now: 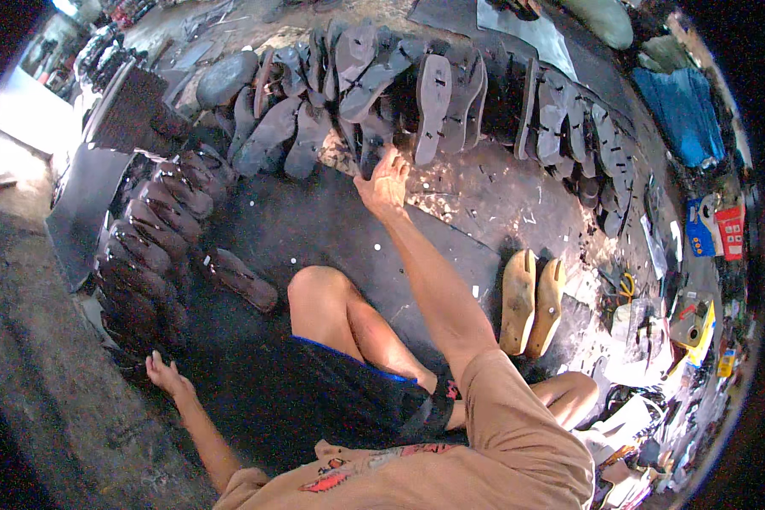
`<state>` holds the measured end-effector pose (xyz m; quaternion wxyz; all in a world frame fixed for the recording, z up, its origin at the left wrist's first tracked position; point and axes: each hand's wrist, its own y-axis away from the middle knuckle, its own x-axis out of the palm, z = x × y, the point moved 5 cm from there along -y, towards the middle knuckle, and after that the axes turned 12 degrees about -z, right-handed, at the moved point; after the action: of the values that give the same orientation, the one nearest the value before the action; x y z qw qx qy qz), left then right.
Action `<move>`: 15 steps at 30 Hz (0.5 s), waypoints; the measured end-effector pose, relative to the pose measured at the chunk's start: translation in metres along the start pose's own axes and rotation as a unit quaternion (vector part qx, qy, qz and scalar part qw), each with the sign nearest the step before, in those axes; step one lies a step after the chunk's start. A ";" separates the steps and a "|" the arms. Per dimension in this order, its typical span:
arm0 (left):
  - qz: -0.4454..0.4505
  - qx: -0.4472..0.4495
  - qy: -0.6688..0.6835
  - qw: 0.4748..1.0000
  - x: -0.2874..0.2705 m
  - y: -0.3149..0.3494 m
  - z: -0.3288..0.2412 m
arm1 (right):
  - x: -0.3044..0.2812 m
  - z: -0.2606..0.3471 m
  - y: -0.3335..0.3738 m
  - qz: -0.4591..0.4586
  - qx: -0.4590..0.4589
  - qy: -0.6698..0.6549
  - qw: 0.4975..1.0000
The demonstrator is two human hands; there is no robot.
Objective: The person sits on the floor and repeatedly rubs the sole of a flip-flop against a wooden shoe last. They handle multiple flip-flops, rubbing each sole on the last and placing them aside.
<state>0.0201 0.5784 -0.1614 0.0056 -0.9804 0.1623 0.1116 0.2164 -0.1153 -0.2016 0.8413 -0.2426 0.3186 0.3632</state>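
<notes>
Two bare hands, both yours, set far apart. Right arm stretched up to upper centre of the frame; your right hand (385,183) is at the lower end of a dark grey flat shoe sole (376,138). Grip there: fingers bent, thumb off to the left side; whether it pinches the sole or only touches it, cannot tell.

That sole sits within a long curved row of grey foot-shaped soles with short black strap ends (434,98), which runs across the top of the frame and bends down at upper right. Several stand on edge, leaning on one another.

Your left hand (170,376) is at lower left, palm partly turned up, grip loosely spread, nothing seen in it. Just above it, a packed double row of glossy dark brown sandals (149,248) curves up the left side.

One dark brown sandal (240,280) lies apart, left of your knee, on the black sheet covering the floor (314,223). Right of centre, a pair of yellowish foot-shaped lasts (518,302), side by side, toes toward you. Far upper right, a crumpled blue cloth-like bundle (680,115).
</notes>
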 end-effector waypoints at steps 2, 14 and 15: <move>0.065 0.038 0.011 0.997 -0.012 -0.016 0.016 | -0.032 0.008 0.027 -0.021 -0.038 -0.026 0.999; 0.370 0.028 0.141 0.918 0.152 0.270 -0.107 | -0.345 -0.113 0.226 -0.185 0.233 -0.414 0.860; 0.432 0.020 0.150 0.889 0.161 0.311 -0.123 | -0.349 -0.106 0.235 -0.177 0.211 -0.427 0.861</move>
<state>0.0953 0.2268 -0.0694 -0.0481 -0.8183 0.5706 -0.0490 -0.1879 -0.1970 -0.0664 0.9761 0.0671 -0.0512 0.2001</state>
